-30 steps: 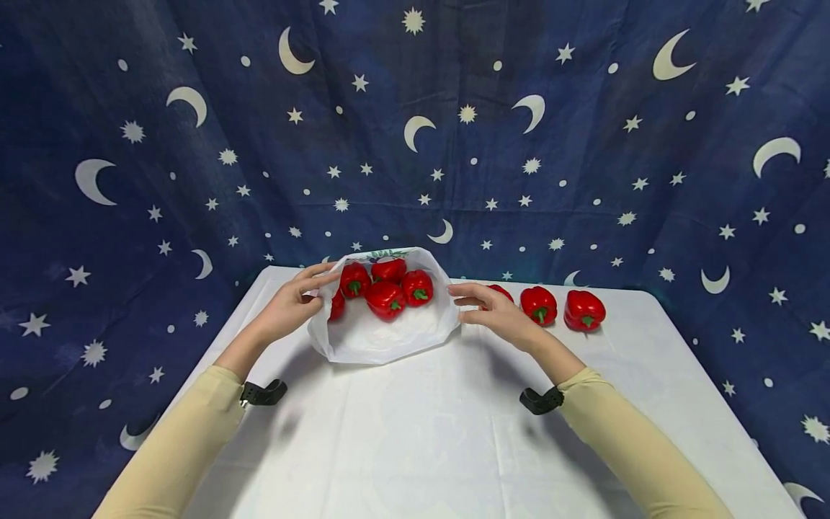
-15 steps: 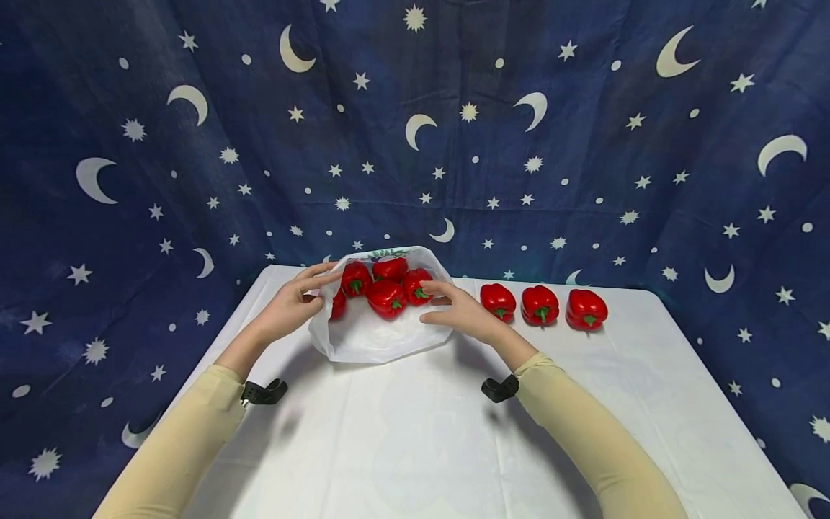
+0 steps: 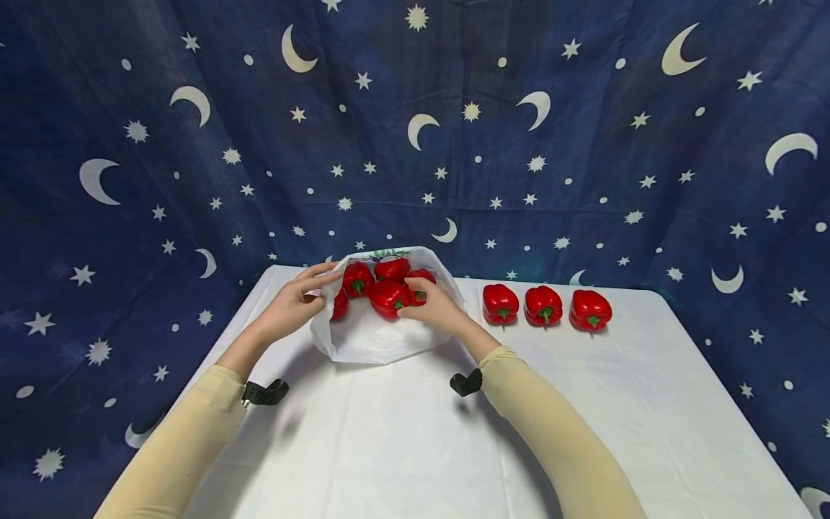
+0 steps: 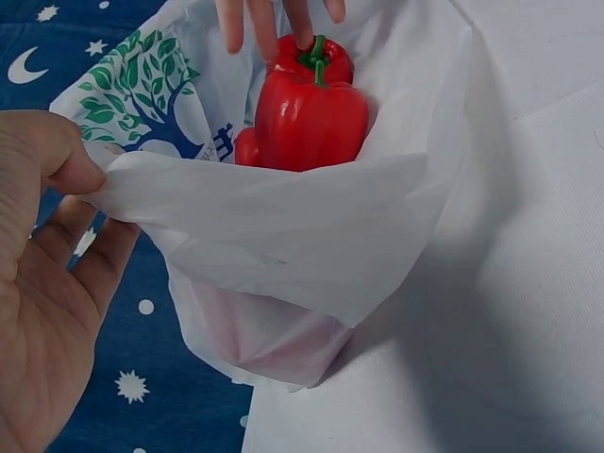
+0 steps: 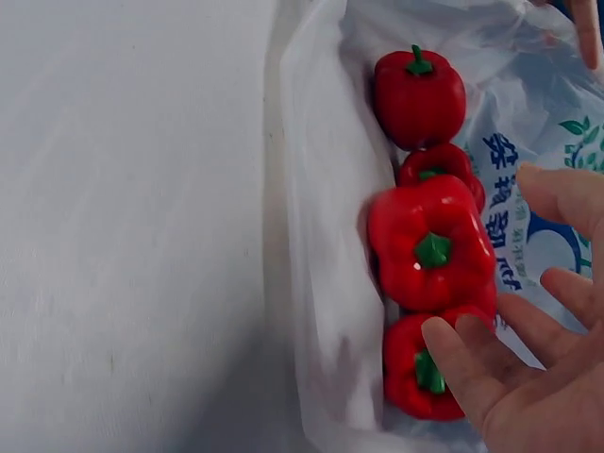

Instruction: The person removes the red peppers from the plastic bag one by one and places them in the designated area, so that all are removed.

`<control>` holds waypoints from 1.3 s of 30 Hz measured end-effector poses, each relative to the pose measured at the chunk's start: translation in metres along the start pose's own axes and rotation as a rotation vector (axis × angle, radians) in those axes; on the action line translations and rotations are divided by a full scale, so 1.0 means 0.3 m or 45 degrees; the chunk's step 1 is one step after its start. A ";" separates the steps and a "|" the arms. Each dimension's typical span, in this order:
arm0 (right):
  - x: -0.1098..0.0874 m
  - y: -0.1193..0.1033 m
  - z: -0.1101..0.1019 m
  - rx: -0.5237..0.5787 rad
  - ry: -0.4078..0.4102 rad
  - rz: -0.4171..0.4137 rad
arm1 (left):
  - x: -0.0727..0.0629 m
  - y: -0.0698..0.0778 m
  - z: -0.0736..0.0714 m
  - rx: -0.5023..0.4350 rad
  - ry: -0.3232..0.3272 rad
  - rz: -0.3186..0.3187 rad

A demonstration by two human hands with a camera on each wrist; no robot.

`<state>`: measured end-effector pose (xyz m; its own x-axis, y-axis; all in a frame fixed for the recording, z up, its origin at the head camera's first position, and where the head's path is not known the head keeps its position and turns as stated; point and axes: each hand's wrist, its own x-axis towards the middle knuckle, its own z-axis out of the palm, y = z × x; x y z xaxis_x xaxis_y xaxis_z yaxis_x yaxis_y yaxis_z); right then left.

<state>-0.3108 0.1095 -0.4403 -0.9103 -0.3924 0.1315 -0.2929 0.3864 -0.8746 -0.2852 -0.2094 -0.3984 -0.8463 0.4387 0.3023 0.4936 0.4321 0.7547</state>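
Observation:
A white plastic bag [image 3: 363,347] with a printed tree [image 4: 151,94] lies on its side, its mouth facing me. Inside sit several glossy red bell peppers [image 3: 387,299] with green stems. My left hand [image 3: 289,304] pinches the left rim of the bag between thumb and fingers, plainest in the left wrist view. My right hand [image 3: 441,310] reaches into the mouth with fingers spread and extended. In the right wrist view its fingertips overlap the nearest bell pepper [image 5: 406,377], and the other fingers point past the peppers over the printed bag wall.
Three more red bell peppers [image 3: 500,303] stand in a row on the white tablecloth [image 3: 402,447] to the right of the bag. A dark blue curtain [image 3: 389,144] with moons and stars hangs behind the table. Each wrist wears a black strap [image 3: 266,393].
My right hand has moved left from the bag's right rim into its mouth, over the rightmost bell pepper inside. My left hand keeps its place on the rim.

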 end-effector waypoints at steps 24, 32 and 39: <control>0.054 0.003 0.115 -0.153 0.164 0.132 | -0.002 0.008 0.001 0.017 -0.004 0.004; 0.075 -0.010 0.157 -0.140 0.197 0.239 | -0.006 0.002 -0.002 0.013 0.000 -0.019; 0.082 -0.011 0.183 -0.121 0.319 0.249 | -0.007 -0.004 -0.003 0.014 0.000 -0.020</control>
<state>-0.3163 0.0529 -0.4598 -0.9922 -0.0899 0.0866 -0.1207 0.5149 -0.8487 -0.2842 -0.2114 -0.3994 -0.8541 0.4316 0.2902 0.4820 0.4475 0.7532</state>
